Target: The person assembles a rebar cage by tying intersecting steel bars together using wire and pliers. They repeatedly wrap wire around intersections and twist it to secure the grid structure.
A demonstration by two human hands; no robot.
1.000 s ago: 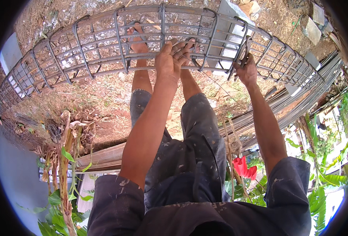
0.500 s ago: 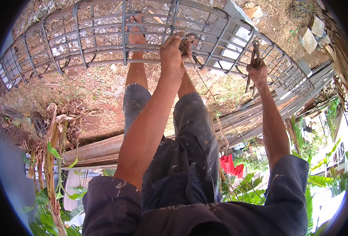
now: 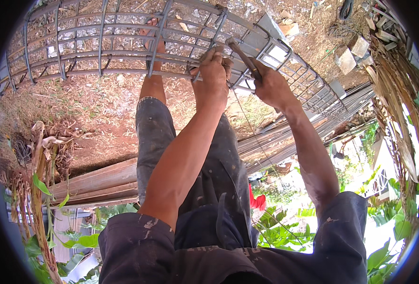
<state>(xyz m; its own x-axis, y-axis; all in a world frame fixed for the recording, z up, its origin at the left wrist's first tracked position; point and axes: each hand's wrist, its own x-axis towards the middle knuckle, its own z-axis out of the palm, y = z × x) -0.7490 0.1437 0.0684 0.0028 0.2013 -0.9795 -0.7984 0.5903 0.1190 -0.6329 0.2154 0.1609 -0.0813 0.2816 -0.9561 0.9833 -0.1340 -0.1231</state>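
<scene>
A long rebar cage (image 3: 102, 47) of dark steel bars and square stirrups stretches across the upper part of the head view. My left hand (image 3: 213, 71) is closed round bars at its near side; the fingertips are partly hidden. Down from beside that hand trails a thin wire (image 3: 245, 113). My right hand (image 3: 274, 87) grips the handles of pincers (image 3: 241, 56), whose head reaches over the cage, just right of my left fingers. Whether the jaws touch a bar or wire cannot be made out.
Under the cage lie dry grass, gravel and a grey board (image 3: 267, 31). Long loose rods (image 3: 285, 144) are stacked to the right. Wooden planks (image 3: 100, 182) lie at lower left. My foot (image 3: 151, 35) stands beyond the cage's near edge. Broken slabs (image 3: 345, 60) sit at upper right.
My right hand has swung the pincers leftward from the cage's right part to beside my left hand. The left hand stays at the bars. The whole view has shifted slightly.
</scene>
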